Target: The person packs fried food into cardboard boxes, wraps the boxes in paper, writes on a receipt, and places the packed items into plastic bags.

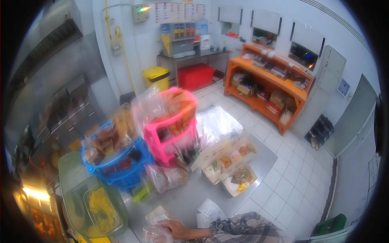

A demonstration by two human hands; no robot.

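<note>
At the bottom of the head view, one bare hand [174, 229] comes in from the right in a plaid sleeve, on top of a clear plastic bag [156, 234]; by its side of entry I take it as my right hand. Whether its fingers grip the bag is unclear. My left hand is out of view. Just above the hand lies a small pale paper item [158, 214], with printed paper slips [209, 212] to its right. Farther up the steel table [188, 200] stand an open long carton [228, 159] holding food and a smaller open food box [240, 181].
A blue plastic basket [121, 173] and a pink one [170, 145] hold bagged goods. Left of them sits a green-tinted tub [70, 164] with a clear container of yellow food [101, 209]. A wrapped bag [170, 177] and silvery plastic [220, 124] lie on the table.
</note>
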